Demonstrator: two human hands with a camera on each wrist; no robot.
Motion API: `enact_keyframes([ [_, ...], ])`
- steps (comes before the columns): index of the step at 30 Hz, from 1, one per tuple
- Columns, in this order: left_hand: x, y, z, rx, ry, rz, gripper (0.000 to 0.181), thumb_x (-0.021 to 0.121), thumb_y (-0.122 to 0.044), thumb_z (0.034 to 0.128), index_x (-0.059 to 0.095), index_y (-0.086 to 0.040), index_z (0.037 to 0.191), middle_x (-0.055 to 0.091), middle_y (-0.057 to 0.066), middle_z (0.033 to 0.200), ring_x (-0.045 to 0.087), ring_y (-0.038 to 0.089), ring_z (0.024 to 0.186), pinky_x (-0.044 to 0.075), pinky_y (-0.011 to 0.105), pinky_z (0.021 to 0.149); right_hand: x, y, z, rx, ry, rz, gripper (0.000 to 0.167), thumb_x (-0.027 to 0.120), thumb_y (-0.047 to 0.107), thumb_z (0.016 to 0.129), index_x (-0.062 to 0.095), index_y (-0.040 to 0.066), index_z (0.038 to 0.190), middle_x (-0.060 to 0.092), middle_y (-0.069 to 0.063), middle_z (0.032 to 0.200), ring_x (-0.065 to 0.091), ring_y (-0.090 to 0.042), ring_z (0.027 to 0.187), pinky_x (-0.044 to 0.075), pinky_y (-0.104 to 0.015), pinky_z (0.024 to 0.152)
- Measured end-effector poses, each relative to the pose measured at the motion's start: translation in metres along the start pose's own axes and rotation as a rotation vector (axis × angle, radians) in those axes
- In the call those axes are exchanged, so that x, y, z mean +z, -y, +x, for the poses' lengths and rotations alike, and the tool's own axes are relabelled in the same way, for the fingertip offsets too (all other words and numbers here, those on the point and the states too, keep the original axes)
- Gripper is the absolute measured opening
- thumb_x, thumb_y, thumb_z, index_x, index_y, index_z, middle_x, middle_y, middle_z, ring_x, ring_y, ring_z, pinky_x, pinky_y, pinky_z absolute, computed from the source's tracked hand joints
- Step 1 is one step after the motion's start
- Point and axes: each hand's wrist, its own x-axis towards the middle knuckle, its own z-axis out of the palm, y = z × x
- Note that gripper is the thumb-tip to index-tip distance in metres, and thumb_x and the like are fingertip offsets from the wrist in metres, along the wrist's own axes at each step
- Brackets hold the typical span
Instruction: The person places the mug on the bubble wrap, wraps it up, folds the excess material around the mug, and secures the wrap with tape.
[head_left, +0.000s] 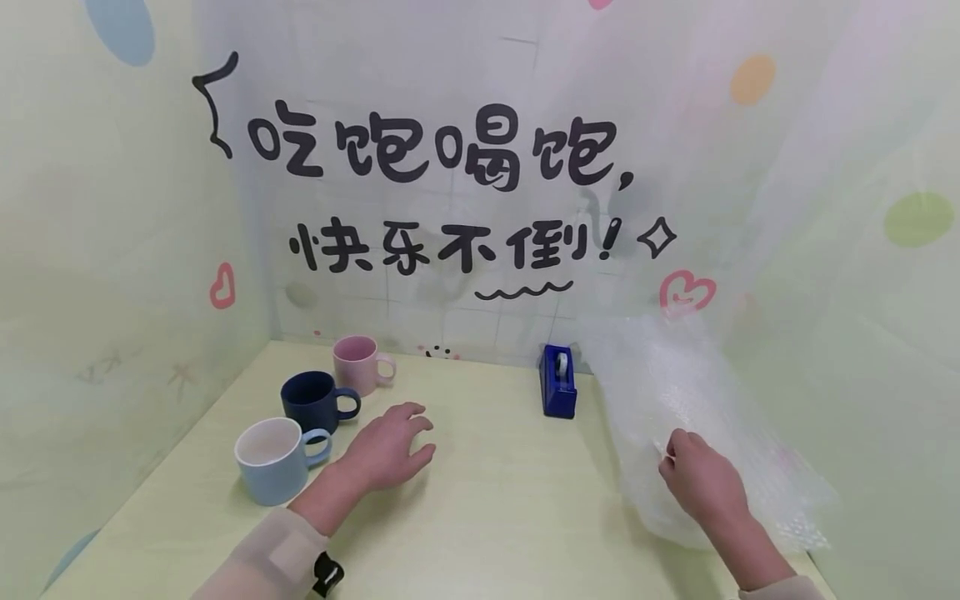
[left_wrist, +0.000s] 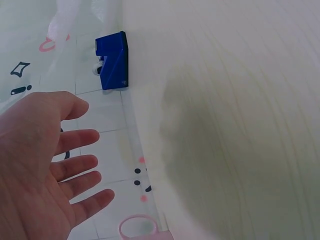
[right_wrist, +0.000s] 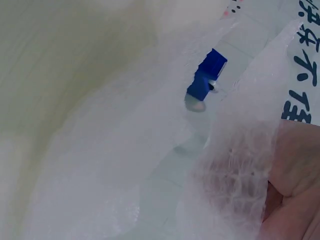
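My right hand (head_left: 705, 479) pinches the edge of a clear sheet of bubble wrap (head_left: 675, 392) at the right of the table. In the right wrist view the bubble wrap (right_wrist: 235, 170) covers part of that hand's fingers (right_wrist: 297, 155). Over the table, just right of the mugs, my left hand (head_left: 390, 446) hovers with its fingers spread and nothing in it. Closest to it are a light blue mug (head_left: 273, 479), a dark blue mug (head_left: 309, 408) and a pink mug (head_left: 356, 367), standing upright in a slanting row with handles pointing right.
A blue tape dispenser (head_left: 558, 392) with a roll of tape stands near the back edge of the pale table (head_left: 487, 500). Printed translucent sheets (head_left: 450, 75) enclose the table at the back and both sides.
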Motion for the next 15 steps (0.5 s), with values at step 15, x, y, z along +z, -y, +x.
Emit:
enact_keyframes([
  [15, -0.008, -0.007, 0.003, -0.064, -0.286, -0.152, 0.067, 0.066, -0.035, 0.1087, 0.044, -0.006, 0.165, 0.056, 0.022, 0.156, 0.061, 0.04, 0.139, 0.057, 0.059, 0.112, 0.027, 0.057, 0.001, -0.333, -0.09, -0.138, 0.025, 0.083, 0.01, 0.095, 0.061, 0.021, 0.086, 0.058, 0.01, 0.08, 0.057, -0.011, 0.068, 0.04, -0.027, 0.049],
])
